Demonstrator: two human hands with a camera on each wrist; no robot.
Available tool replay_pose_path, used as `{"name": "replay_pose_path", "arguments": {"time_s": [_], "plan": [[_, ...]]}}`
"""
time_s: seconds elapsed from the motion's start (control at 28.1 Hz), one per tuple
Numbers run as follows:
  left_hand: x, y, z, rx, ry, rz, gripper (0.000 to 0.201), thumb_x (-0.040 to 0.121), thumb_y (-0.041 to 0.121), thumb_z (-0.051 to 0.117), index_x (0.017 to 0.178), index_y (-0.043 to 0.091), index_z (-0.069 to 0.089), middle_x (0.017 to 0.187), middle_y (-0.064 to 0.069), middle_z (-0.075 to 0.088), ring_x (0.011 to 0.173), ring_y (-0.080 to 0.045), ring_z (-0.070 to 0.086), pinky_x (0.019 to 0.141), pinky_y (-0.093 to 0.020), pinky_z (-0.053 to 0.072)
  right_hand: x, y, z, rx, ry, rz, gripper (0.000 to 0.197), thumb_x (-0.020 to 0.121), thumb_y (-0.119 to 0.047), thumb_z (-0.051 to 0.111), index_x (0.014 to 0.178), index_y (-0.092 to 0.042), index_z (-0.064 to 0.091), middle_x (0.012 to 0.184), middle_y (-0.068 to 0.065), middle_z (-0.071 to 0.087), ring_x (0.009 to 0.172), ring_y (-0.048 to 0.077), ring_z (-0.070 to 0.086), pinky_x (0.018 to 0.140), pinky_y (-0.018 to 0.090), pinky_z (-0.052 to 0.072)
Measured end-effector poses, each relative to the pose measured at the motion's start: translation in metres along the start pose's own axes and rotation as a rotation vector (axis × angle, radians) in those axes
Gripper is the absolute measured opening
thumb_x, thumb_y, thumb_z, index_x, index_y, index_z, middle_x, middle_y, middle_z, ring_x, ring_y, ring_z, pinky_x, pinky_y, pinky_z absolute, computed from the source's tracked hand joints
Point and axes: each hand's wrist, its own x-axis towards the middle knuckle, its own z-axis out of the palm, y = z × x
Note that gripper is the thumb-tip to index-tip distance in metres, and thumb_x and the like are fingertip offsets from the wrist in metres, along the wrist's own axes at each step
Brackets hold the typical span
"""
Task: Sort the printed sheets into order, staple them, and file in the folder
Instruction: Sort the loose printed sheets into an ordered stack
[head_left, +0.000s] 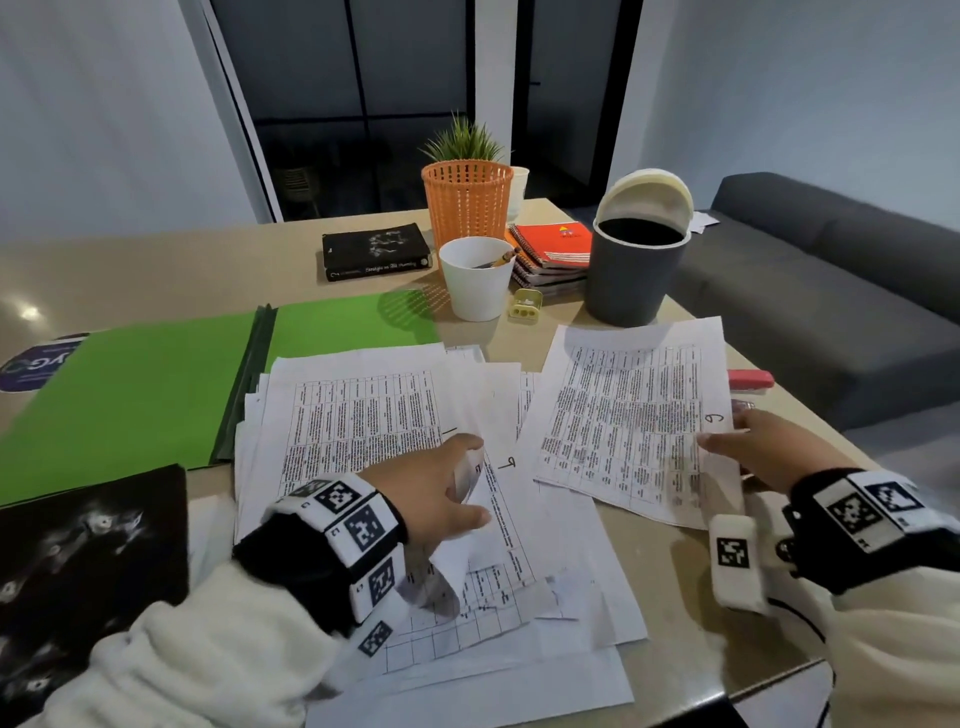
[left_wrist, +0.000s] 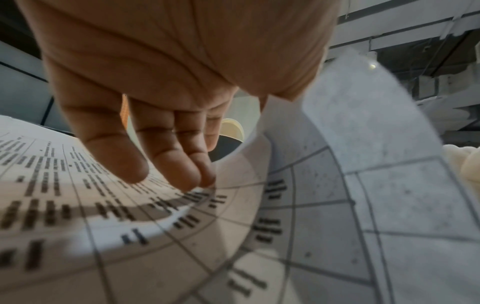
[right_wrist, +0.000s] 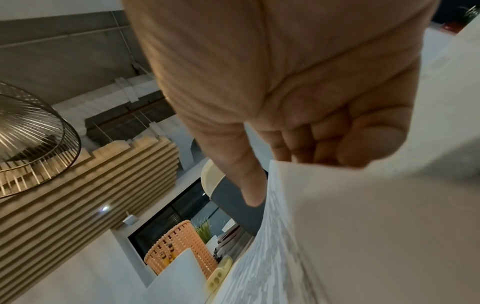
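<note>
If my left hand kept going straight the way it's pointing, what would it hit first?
Probably the sheet marked 6, which your right hand holds by its edge. Your left hand, gripping a curled sheet, points right and away toward it. Depth is unclear; the grey bin stands farther on.

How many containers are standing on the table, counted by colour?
Orange, 1: perforated plastic basket.
White, 2: plastic cup holding pencils; plant pot behind the basket.
Grey, 1: round bin with a cream swing lid.
Total: 4.
</note>
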Motion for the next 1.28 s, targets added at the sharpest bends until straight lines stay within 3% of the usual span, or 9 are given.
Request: {"name": "replay_pose_path", "arguments": {"time_s": [0.11,0.25,0.46,0.53,0.68,0.75,0.86,1.03,1.28], "plan": [[0.000,-0.001,-0.001,-0.010,0.013,-0.005,0.076,0.085,0.049,0.057,0.145,0.035,0.012,0.092,0.002,0.065,0.085,-0.015,0.062,0.083,-0.035,0.051,-0.005,-0.004,-0.001,-0.027,-0.009,-0.021,0.006,0.094,-0.018,0.054,0.094,-0.018,0.060,0.084,-0.002,0.067,0.078,0.017,0.064,0.062,0.028,0.050],[0.001,0.000,0.001,0.036,0.023,-0.008,0.061,0.085,0.056,0.052,0.138,0.037,0.029,0.081,0.014,0.055,0.081,-0.011,0.057,0.080,-0.029,0.048,-0.006,-0.004,-0.002,0.020,0.012,-0.034,0.011,0.095,-0.012,0.050,0.102,-0.013,0.059,0.087,0.002,0.067,0.077,0.018,0.063,0.058,0.028,0.048],[0.004,0.006,0.004,0.130,0.022,-0.028,0.041,0.090,0.054,0.046,0.126,0.036,0.043,0.074,0.018,0.045,0.074,-0.008,0.047,0.063,-0.024,0.035,-0.005,-0.003,-0.003,0.075,0.116,-0.037,0.012,0.093,-0.012,0.046,0.089,-0.016,0.058,0.090,0.008,0.069,0.085,0.027,0.067,0.082,0.044,0.055],[0.003,0.006,0.004,0.140,0.028,-0.024,0.035,0.091,0.052,0.043,0.122,0.036,0.045,0.072,0.018,0.044,0.072,-0.008,0.047,0.060,-0.024,0.034,-0.006,-0.004,-0.006,0.011,0.206,-0.058,0.013,0.092,-0.016,0.045,0.089,-0.012,0.057,0.089,0.012,0.067,0.085,0.030,0.063,0.082,0.041,0.051],[0.003,0.006,0.005,0.129,0.018,0.006,0.026,0.092,0.051,0.041,0.115,0.041,0.047,0.072,0.017,0.047,0.072,-0.008,0.051,0.066,-0.023,0.040,-0.014,-0.007,-0.011,-0.044,0.293,-0.039,0.015,0.094,-0.015,0.042,0.093,-0.008,0.055,0.080,0.009,0.058,0.082,0.028,0.052,0.074,0.032,0.036],[0.003,0.006,0.005,0.116,0.003,0.007,0.023,0.092,0.050,0.040,0.112,0.043,0.049,0.071,0.017,0.048,0.069,-0.006,0.053,0.068,-0.023,0.042,-0.017,-0.008,-0.013,-0.044,0.301,-0.018,0.012,0.094,-0.012,0.042,0.092,-0.009,0.053,0.073,0.005,0.053,0.080,0.027,0.050,0.072,0.032,0.034],[0.005,0.006,0.007,0.091,-0.020,-0.006,0.023,0.092,0.052,0.037,0.103,0.041,0.053,0.076,0.015,0.054,0.075,-0.006,0.055,0.073,-0.026,0.045,-0.021,-0.009,-0.013,-0.016,0.310,-0.012,0.011,0.092,-0.010,0.043,0.090,-0.010,0.054,0.078,0.008,0.057,0.080,0.029,0.053,0.071,0.032,0.036],[0.006,0.008,0.006,0.105,0.001,-0.007,0.032,0.094,0.055,0.032,0.095,0.030,0.050,0.072,0.014,0.051,0.072,-0.009,0.050,0.069,-0.028,0.039,-0.030,-0.014,-0.010,0.147,0.329,-0.043,0.011,0.093,-0.013,0.043,0.093,-0.014,0.054,0.074,-0.002,0.055,0.068,0.015,0.051,0.056,0.028,0.033],[0.006,-0.006,0.000,0.033,0.164,-0.004,0.026,0.090,0.030,0.047,0.067,0.022,0.039,0.068,0.007,0.047,0.062,-0.011,0.042,0.056,-0.025,0.032,-0.032,-0.023,-0.013,0.309,0.399,-0.109,0.015,0.092,-0.010,0.044,0.099,-0.010,0.057,0.090,0.008,0.062,0.073,0.021,0.054,0.054,0.023,0.035]]}}
